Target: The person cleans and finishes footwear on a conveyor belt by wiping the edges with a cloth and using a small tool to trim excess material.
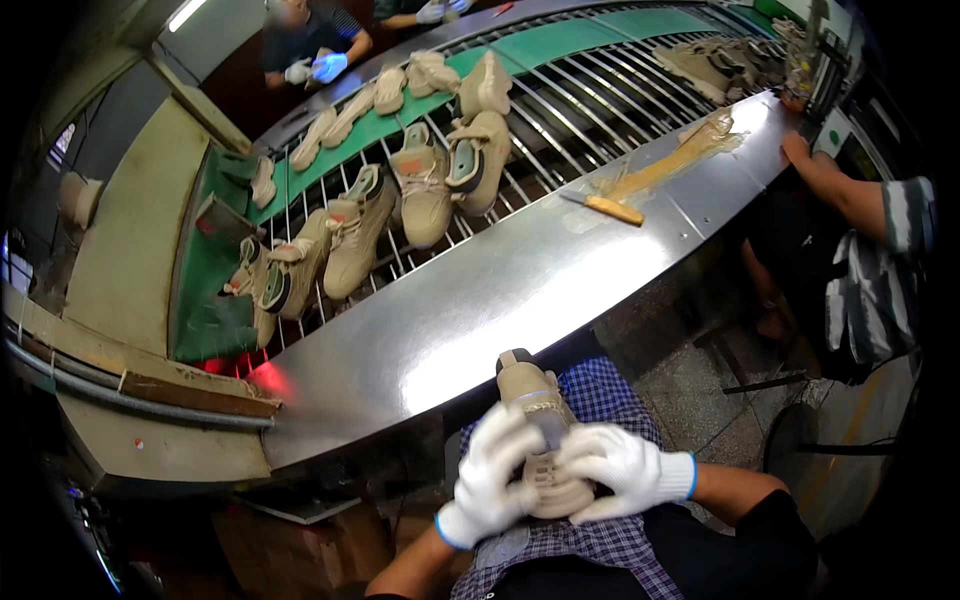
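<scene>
Beige shoe (527,383) is gripped by left hand (488,482) and right hand (626,469), gloved fingers apparently half-curled at its near end.

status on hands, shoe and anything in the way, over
Left hand and right hand at beige shoe, exact grip blurred. Nothing visible blocking them. Knife on metal ledge, apart from both.

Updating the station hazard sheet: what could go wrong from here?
Drop: the left hand and right hand have the shoe over the lap, off the metal ledge, so a slipped grip could let it fall.
Cut: the wooden-handled knife lies with its blade bare on the ledge; a careless reach might meet it.
</scene>
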The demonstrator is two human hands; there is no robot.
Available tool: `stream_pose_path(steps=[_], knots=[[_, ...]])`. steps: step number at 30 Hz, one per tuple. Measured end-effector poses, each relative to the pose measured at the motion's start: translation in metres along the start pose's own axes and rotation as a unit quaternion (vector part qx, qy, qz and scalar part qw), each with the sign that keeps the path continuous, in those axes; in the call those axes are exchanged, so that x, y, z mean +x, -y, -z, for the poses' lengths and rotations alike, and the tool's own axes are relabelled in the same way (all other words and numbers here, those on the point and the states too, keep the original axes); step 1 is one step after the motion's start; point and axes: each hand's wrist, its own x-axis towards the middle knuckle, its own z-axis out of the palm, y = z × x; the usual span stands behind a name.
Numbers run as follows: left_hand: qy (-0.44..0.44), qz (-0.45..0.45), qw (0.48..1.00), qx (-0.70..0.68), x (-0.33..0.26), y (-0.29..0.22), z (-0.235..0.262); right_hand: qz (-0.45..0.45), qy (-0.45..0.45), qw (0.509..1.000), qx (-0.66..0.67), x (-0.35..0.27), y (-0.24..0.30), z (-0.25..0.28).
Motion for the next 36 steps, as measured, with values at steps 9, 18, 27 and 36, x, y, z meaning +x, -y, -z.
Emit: stream_pose_path(steps=[9, 18, 27, 36], knots=[[-0.114, 0.128, 0.983, -0.063, -0.017, -0.013, -0.038, -0.030, -0.070, 0.993, 0.088, 0.033, -0.036, 0.010], [-0.159, 0.115, 0.977, -0.079, -0.011, 0.009, -0.052, -0.034, -0.065, 0.993, 0.091, 0.052, -0.067, 0.013], [-0.128, 0.187, 0.964, -0.140, -0.008, 0.015, -0.048, -0.154, 0.026, 0.977, 0.148, 0.041, -0.089, 0.009], [0.149, 0.436, 0.850, -0.256, -0.039, 0.058, 0.003, -0.445, 0.216, 0.857, 0.145, 0.029, -0.095, -0.022]])
